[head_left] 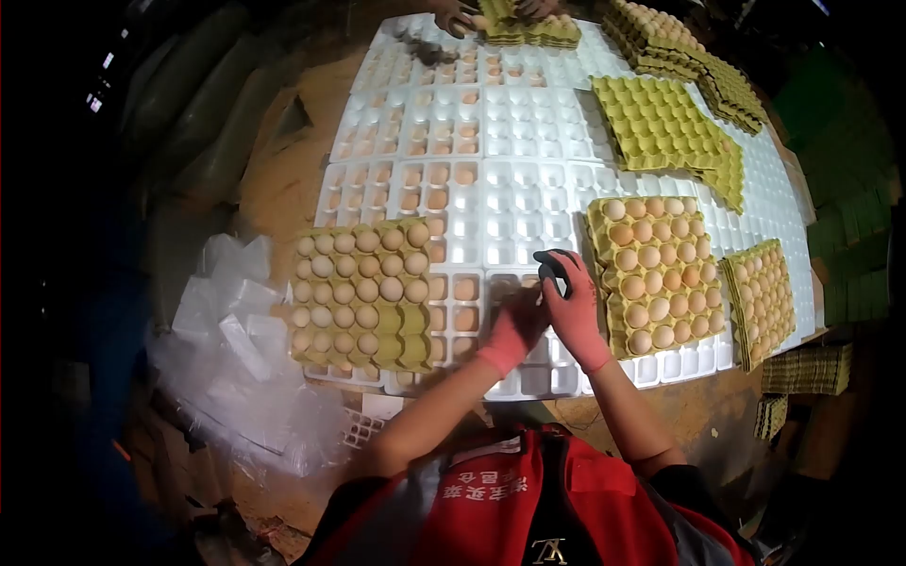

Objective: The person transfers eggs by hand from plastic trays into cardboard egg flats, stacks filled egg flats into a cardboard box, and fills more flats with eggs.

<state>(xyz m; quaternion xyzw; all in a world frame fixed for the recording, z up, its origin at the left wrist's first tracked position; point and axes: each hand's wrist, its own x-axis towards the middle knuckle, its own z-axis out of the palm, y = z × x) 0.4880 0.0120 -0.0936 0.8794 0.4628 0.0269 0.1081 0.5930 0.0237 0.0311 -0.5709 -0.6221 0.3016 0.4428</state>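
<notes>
My hands, in pink gloves with dark fingertips, meet over the white moulded trays (514, 229). My left hand (515, 327) is partly blurred and its fingers are hidden next to my other hand. My right hand (574, 311) is bent at the fingers, with a gap between the dark tips and no egg visible there. To the left lies a yellow-green egg tray (404, 338) holding brown eggs (345, 267), with several bare cups at its lower right corner. A fuller egg tray (595, 247) with eggs (648, 257) lies just right of my right hand.
Bare yellow-green egg trays (651, 121) rest farther back on the right. More egg stacks stand at the far right (763, 300) and back right (658, 28). Another person's hands (456, 16) are at the far edge. Clear plastic packaging (247, 344) is heaped at left.
</notes>
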